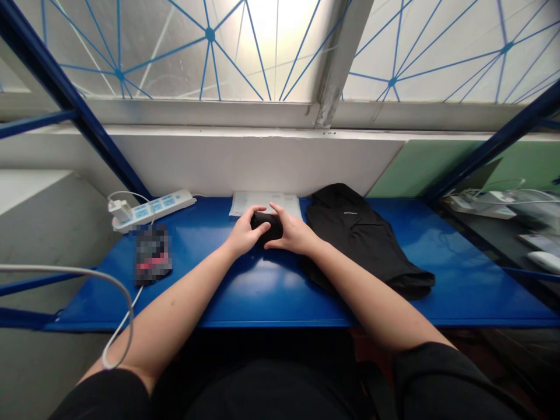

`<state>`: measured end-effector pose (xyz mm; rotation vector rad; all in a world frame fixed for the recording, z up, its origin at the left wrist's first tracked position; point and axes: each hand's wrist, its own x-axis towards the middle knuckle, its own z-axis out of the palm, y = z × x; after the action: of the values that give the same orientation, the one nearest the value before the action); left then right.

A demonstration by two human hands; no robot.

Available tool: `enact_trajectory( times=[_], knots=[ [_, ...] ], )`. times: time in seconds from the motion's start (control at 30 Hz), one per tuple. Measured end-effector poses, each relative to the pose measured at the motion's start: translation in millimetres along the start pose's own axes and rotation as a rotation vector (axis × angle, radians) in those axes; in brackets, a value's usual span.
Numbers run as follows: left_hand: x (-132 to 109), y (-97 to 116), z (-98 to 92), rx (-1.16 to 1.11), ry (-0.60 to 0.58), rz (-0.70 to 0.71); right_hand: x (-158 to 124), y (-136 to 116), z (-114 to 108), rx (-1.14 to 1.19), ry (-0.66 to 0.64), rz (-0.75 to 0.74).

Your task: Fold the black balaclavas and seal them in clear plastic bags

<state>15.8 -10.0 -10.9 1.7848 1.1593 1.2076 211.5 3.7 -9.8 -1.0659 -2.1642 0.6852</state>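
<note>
A small rounded black object (273,226) is between my two hands, above the far middle of the blue desk; its exact kind is hard to make out. My left hand (245,232) grips it from the left, thumb laid across its front and fingers curled over the top. From the right, my right hand (296,231) curves around it, with the thumb low and the index finger raised. Behind the hands lies a flat white paper or booklet (245,201), partly covered by them. A folded black garment (359,227) rests just right of my right hand.
The blue desk (262,297) has blue metal posts at both sides. A white power strip (161,208) with a plugged-in charger sits at the back left. Near it lies a pixelated dark item (153,255) with a white cable. Another desk with a white mouse (545,261) adjoins at right.
</note>
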Motion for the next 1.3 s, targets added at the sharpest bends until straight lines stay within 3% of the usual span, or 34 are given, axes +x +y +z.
enact_trajectory(
  times=[0.17,0.43,0.6,0.77,0.83,1.0,1.13,1.3],
  knots=[
    [-4.7,0.3,7.2,0.103,0.121,0.04,-0.4,-5.9,5.6,0.011,-0.043,0.005],
    [-14.1,-0.1,10.8,0.059,0.172,0.113,1.4,-11.8,-6.8,0.123,-0.194,0.03],
    [-13.4,-1.4,10.9,0.042,0.178,0.081,2.0,-9.6,-1.8,0.276,-0.25,0.116],
    [3.3,-12.8,-2.2,0.101,0.228,0.109,4.2,-1.2,6.5,0.502,-0.137,0.332],
    [11.7,-23.1,-10.6,0.279,0.26,0.122,6.6,5.1,6.6,0.664,-0.029,0.417],
    [22.2,-50.2,-22.1,0.672,0.137,-0.013,13.2,26.8,1.4,0.995,0.221,0.509],
    [23.4,-55.2,-22.1,0.771,0.138,-0.068,14.1,33.6,-2.5,1.075,0.19,0.526],
    [20.8,-40.3,-18.3,0.696,0.151,0.071,10.0,21.4,-4.2,1.083,0.093,0.404]
  ],
)
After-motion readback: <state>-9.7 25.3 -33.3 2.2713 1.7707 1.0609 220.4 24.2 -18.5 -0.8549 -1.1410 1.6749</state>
